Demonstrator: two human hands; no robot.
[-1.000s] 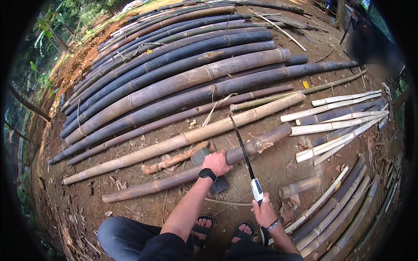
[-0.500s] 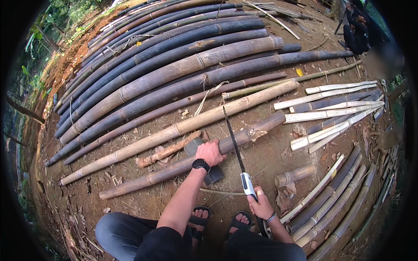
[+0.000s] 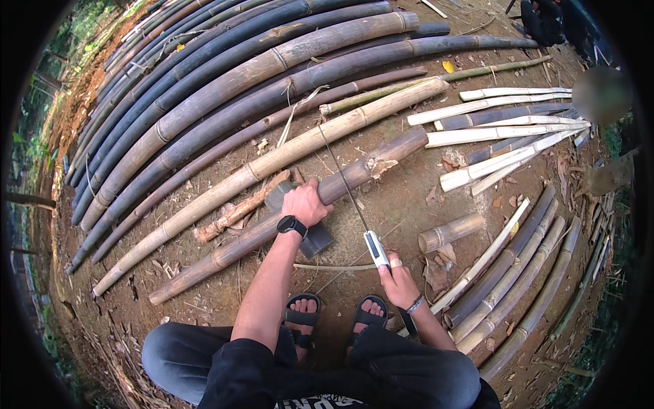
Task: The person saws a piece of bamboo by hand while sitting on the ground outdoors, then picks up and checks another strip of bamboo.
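Note:
A brown bamboo pole (image 3: pixel 231 253) lies slantwise in front of me, propped on a dark block (image 3: pixel 316 241). My left hand (image 3: pixel 304 204) is wrapped over the pole and presses it from above. Just right of that hand, the thin dark blade of a handsaw (image 3: pixel 376 251) crosses the pole, its tip reaching past the far side. The saw's white-and-black handle is gripped by my right hand (image 3: pixel 400 282), close to my right knee. Whether the blade has cut into the bamboo cannot be made out. A splintered patch (image 3: pixel 380 167) shows on the pole further right.
A long pale bamboo pole (image 3: pixel 272 161) lies beyond, with many dark poles (image 3: pixel 218 112) stacked behind it. Split white strips (image 3: pixel 477 136) spread at right, near a short bamboo piece (image 3: pixel 451 232). More bamboo lengths (image 3: pixel 521 293) lie near right. A person (image 3: pixel 545 24) sits far right.
The whole scene sits higher in the picture as my view has tilted down. The saw blade has turned and appears thinner, more edge-on. Both hands keep their grips.

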